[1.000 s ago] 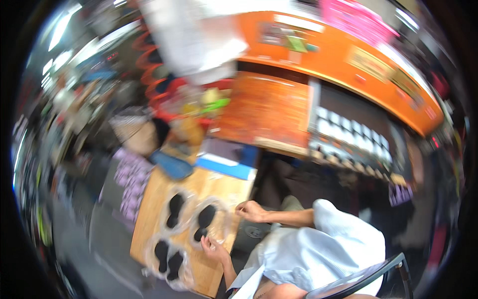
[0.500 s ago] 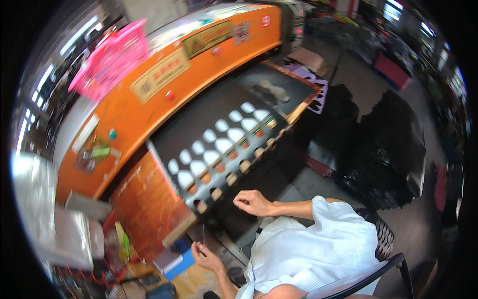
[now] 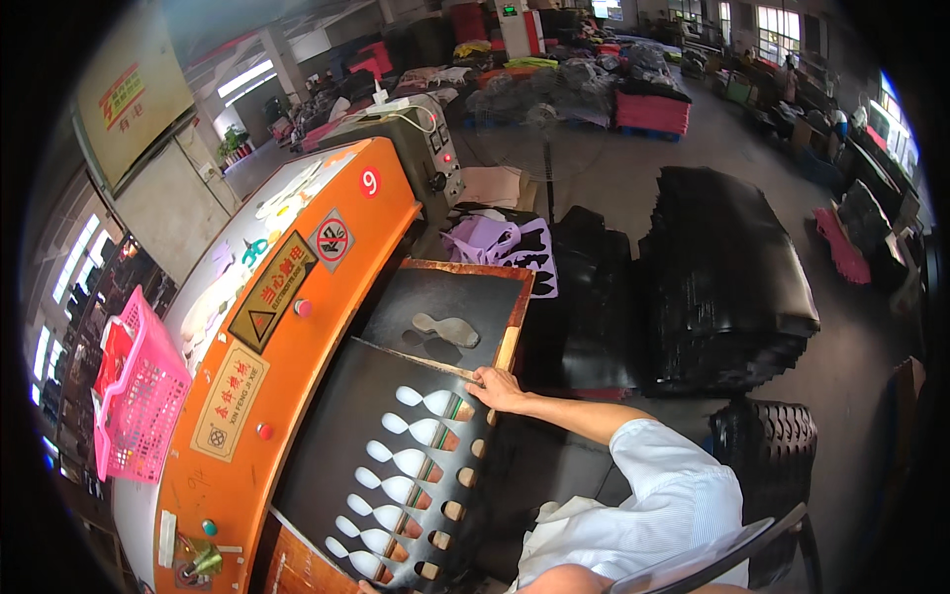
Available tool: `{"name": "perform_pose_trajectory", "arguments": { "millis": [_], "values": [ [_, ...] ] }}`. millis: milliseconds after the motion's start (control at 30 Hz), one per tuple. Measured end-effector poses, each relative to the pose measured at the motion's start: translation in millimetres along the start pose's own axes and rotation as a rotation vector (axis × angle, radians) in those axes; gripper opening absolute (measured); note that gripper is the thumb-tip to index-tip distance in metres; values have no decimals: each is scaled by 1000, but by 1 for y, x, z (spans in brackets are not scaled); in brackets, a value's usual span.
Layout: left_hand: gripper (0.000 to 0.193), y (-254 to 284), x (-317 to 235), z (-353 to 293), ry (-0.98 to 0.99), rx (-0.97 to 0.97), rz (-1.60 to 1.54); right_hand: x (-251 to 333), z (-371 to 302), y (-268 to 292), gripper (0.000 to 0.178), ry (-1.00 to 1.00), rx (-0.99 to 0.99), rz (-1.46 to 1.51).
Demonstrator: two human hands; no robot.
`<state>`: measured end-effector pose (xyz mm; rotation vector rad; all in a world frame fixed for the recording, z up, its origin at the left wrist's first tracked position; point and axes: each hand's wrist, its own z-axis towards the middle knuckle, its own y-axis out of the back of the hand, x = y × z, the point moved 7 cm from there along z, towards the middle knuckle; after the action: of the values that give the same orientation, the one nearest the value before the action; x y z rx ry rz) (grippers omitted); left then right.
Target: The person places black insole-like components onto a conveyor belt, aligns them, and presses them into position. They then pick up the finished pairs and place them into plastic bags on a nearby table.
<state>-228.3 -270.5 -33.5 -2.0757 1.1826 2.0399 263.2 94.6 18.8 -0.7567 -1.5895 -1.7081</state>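
Note:
A black sheet (image 3: 336, 426) lies on the bed of the orange machine, with a row of sole-shaped cut-outs (image 3: 408, 461) showing white. Along its right edge, a strip with round notches (image 3: 453, 510) shows tan and reddish patches. My right hand (image 3: 495, 389) is closed on the sheet's far right corner, where its far edge lifts slightly. Just beyond that edge rests a grey sole-shaped piece, seemingly a cutting die (image 3: 445, 329), on the dark bed. Of my left hand (image 3: 367, 588), only a bit shows at the bottom, near the sheet's near corner; its fingers are hidden.
The orange machine (image 3: 327, 287) with push buttons runs along the left. A pink basket (image 3: 143, 396) sits at its far left side. Stacks of black sheets (image 3: 732, 277) stand to the right, and purple cut sheets (image 3: 500, 243) lie beyond the bed. A fan (image 3: 544, 124) stands behind.
My view has swung right and up. My right hand has gone from above my lap to the sheet's far corner and closed on it. My left hand is now mostly out of view.

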Motion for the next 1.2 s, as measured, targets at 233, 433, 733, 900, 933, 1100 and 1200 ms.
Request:
{"name": "perform_pose_trajectory", "arguments": {
  "millis": [233, 433, 733, 900, 933, 1100, 1200],
  "values": [
    [56, -37, -48, 24, -73, 117, 28, -9, 6, -13, 33, -104, -24, 43],
    [58, -81, -79, 39, -166, 260, 22, 45, -13, -23, 28, 192, -232, -89],
    [60, -105, -70, 23, -182, 405, -28, 294, -126, -226, 39, 683, 423, 40],
    [61, -91, -39, 15, -158, 423, -75, 380, -174, -310, 29, 900, 629, -253],
    [61, -88, -32, 13, -157, 428, -83, 387, -179, -320, 28, 952, 669, -416],
    [62, -66, -25, 1, -192, 451, -165, 397, -189, -287, 16, 1197, 754, -887],
    [63, -39, -68, 2, -297, 419, -242, 398, -188, -193, 13, 1246, 615, -590]
  ]
}}
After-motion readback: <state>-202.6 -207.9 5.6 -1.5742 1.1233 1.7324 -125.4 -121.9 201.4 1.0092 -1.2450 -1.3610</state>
